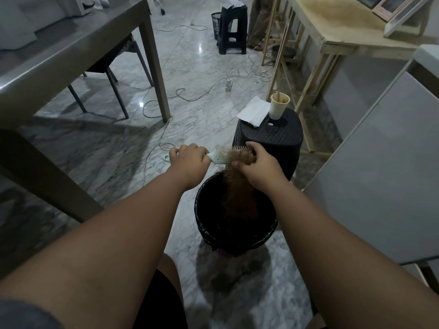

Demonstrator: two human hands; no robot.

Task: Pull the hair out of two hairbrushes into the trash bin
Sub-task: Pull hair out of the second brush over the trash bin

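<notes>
A pale mint hairbrush [219, 156] is held level above the black-lined trash bin [206, 224]. My left hand [190, 160] is closed around its handle. My right hand [257, 162] grips the brown hair [237, 186] at the brush head; a long clump hangs from the bristles down into the bin. Only one hairbrush is in view.
A black plastic stool [270, 141] stands just behind the bin, with a stained paper cup [279, 108] and white paper [253, 111] on top. A grey table [71, 43] is at left, a wooden table [337, 32] and grey cabinet [380, 162] at right. Cables [166, 100] lie on the marble floor.
</notes>
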